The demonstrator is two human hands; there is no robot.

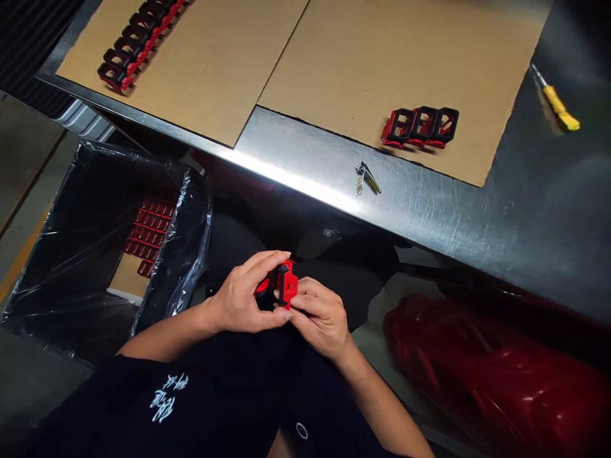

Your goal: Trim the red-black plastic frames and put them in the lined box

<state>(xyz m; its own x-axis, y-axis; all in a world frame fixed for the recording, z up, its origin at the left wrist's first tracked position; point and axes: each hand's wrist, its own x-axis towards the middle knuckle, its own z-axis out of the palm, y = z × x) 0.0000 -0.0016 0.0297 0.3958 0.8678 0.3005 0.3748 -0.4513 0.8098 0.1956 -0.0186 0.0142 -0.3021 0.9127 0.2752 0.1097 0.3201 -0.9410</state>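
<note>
We log the fingers of the left hand pinching the red part in mid-air, off the desk, with those of the right hand gripping its side, and judge that a slack fingertip hold could let it slip and fall.

Metal tabletop, 10 to 3 o'clock. Two flat cardboard sheets on it: left sheet at 11, right sheet at 1. Nail clippers, splayed, on bare metal at 2, near right sheet's edge. Yellow-handled tool farther out at 2, pointing to 11. Plastic-lined black bin at 9. Red plastic-wrapped bundle, 4 o'clock. Yellow floor line, far 9.
</note>
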